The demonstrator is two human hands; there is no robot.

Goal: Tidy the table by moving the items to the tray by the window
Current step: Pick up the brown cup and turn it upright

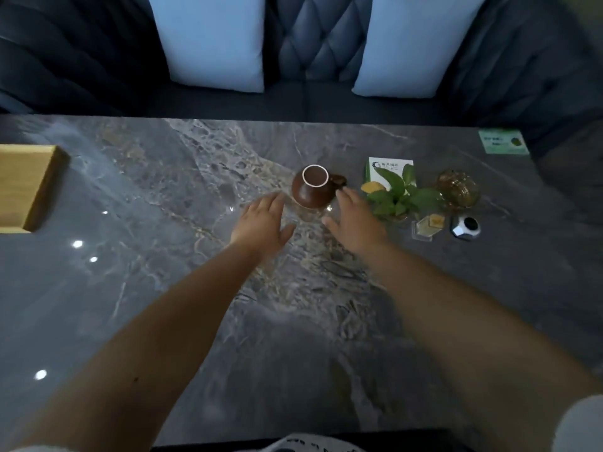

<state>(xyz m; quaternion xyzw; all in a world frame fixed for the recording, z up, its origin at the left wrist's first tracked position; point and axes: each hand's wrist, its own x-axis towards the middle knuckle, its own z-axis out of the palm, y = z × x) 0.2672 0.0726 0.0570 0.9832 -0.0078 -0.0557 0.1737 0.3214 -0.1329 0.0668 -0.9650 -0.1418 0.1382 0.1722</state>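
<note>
ok, from my feed: big grey marble table (163, 288) fills the view, dark tufted sofa (313, 44) behind it with two pale blue cushions (212, 40). wooden tray (29, 187) sits at the far left edge of the table, only partly in frame, and i see nothing in the part that shows. brown ceramic jug (311, 187) stands upright mid-table, mouth up with a white rim, handle pointing right; can't tell if anything is inside. right of it a small leafy plant (399, 195) in a clear vase, a white-green card (390, 166) just behind the leaves. amber glass dish (457, 189) further right, then a small clear hexagonal holder (428, 226) and a silver-black faceted gadget (466, 227) nearer me. green card (503, 141) at the far right corner. both hands flank the jug: left hand (265, 223) just left of it, fingers relaxed and spread, holding nothing. right hand (355, 220) just right of it, also loose, fingertips (342, 194) close by the handle; contact i can't tell. jug is well apart from the tray.
</note>
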